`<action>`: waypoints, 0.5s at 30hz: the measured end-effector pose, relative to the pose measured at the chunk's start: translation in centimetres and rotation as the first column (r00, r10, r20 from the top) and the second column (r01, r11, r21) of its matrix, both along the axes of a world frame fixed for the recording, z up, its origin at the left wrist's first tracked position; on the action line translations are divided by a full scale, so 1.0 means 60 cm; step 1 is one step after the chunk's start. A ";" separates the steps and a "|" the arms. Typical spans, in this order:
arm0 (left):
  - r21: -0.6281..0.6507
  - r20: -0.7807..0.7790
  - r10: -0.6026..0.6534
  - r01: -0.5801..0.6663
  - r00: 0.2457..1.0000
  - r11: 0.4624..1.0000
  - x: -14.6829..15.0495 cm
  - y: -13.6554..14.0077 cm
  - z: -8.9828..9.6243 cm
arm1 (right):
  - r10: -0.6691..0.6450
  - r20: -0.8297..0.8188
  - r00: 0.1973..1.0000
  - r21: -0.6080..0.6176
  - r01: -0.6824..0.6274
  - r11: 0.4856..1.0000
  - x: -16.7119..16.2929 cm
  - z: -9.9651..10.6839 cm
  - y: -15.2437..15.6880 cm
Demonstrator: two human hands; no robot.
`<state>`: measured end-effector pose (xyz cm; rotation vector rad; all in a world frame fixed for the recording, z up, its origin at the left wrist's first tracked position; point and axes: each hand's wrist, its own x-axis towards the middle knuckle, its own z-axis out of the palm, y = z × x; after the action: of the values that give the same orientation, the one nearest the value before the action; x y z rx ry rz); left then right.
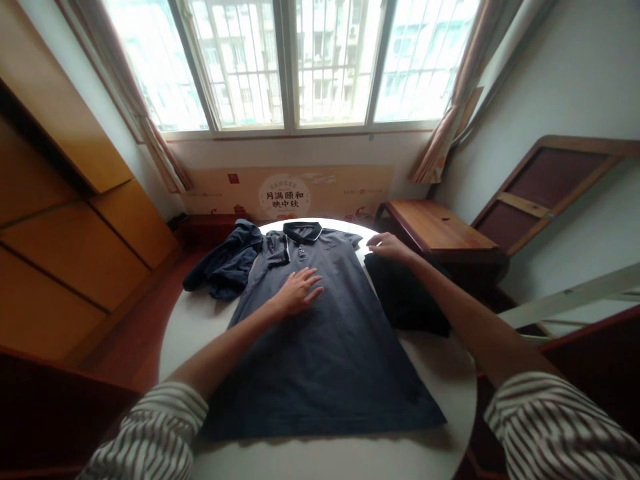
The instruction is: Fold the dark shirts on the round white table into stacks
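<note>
A dark grey polo shirt point(325, 347) with a black, white-edged collar lies front up on a round white table point(450, 373). Its collar points toward the window, and the left-side sleeve is folded inward over the body. My left hand point(299, 292) rests on the chest with its fingers spread. Just off the tip of the right-side sleeve, my right hand point(389, 247) hovers with fingers loosely bent and slightly apart, no cloth visible in them. A black folded garment point(405, 293) lies under my right forearm, which partly hides it.
A crumpled dark blue garment point(227, 263) lies at the table's left edge. Beyond the table on the right stands a wooden desk or bench point(445, 225). Yellow cabinets point(75, 247) line the left side, and a printed banner point(340, 190) hangs below the window.
</note>
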<state>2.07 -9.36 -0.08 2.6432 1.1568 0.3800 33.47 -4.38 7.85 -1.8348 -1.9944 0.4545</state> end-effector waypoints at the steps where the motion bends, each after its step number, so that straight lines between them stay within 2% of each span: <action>1: -0.010 -0.042 0.038 -0.039 0.998 0.999 0.005 0.011 -0.018 | -0.033 0.016 0.999 -0.022 0.033 0.999 0.001 -0.005 0.024; 3: -0.018 -0.100 0.073 -0.075 0.992 0.997 0.006 0.019 -0.046 | -0.092 0.046 0.995 -0.060 0.095 0.994 0.004 -0.021 0.065; 6: 0.016 -0.126 0.072 -0.070 0.989 0.997 0.000 0.015 -0.065 | -0.145 0.082 0.986 -0.125 0.154 0.980 0.004 -0.051 0.113; 10: 0.059 -0.157 0.102 -0.093 0.982 0.994 0.002 0.011 -0.066 | -0.190 0.097 0.977 -0.163 0.204 0.965 -0.013 -0.087 0.165; 15: 0.076 -0.166 0.113 -0.101 0.980 0.992 0.006 0.010 -0.064 | -0.236 0.051 0.970 -0.127 0.240 0.962 -0.043 -0.119 0.200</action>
<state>2.43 -8.77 -3.93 2.7233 1.3654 0.2184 30.91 7.60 0.70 -2.1456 -1.7709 0.4939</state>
